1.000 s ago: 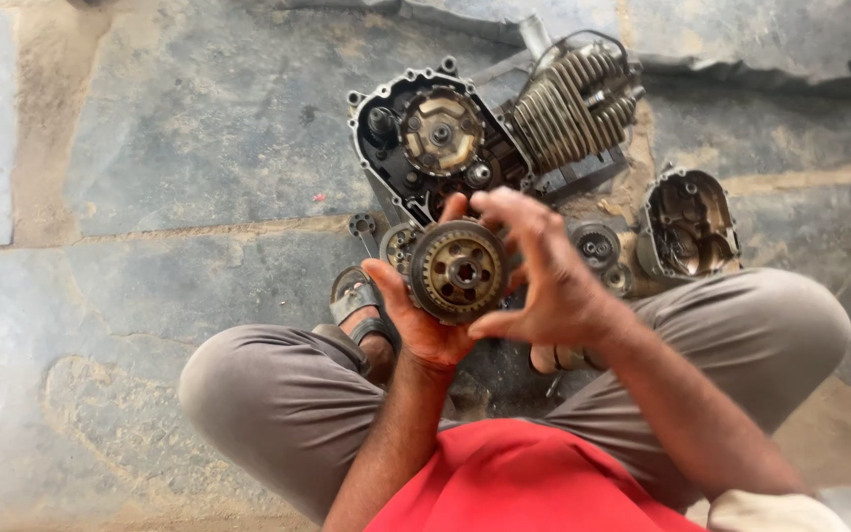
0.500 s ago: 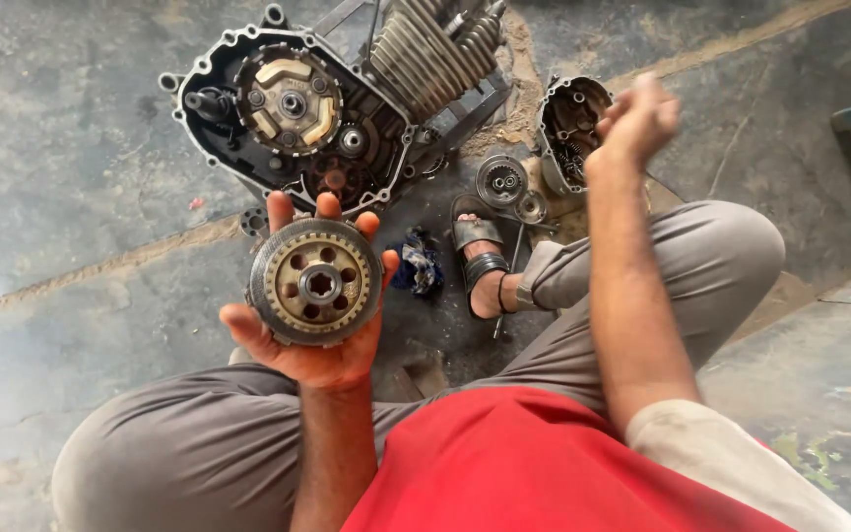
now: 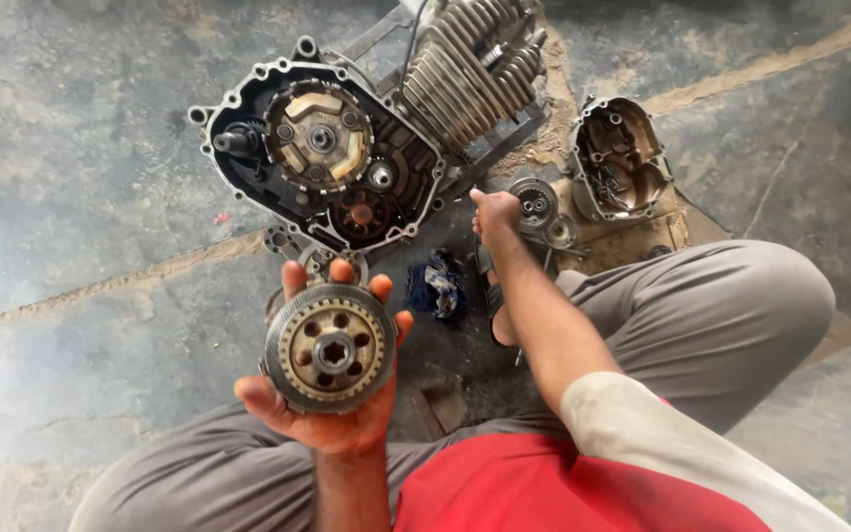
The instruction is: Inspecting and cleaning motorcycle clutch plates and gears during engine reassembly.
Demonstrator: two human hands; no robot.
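Note:
My left hand (image 3: 332, 419) lies palm up and holds a round toothed clutch assembly (image 3: 329, 347) with a ring of holes around its hub. My right hand (image 3: 496, 213) reaches down to the floor, fingers curled, beside a small round metal part (image 3: 534, 202); whether it grips anything is hidden. Beyond both hands lies an opened motorcycle engine (image 3: 332, 163) with its side cover off, showing a brass-coloured inner clutch hub (image 3: 319, 138). The finned cylinder (image 3: 470, 69) sticks out at its upper right.
The removed engine side cover (image 3: 621, 158) lies open-side up on the right. A dark crumpled rag (image 3: 435, 286) sits on the stone floor between my knees, next to my sandalled foot (image 3: 492, 296). Small loose parts lie near the engine's lower edge (image 3: 317, 258).
My right hand has dropped from raised in the air down to the floor beside the small round part. The left hand still holds the clutch assembly; the view has shifted slightly.

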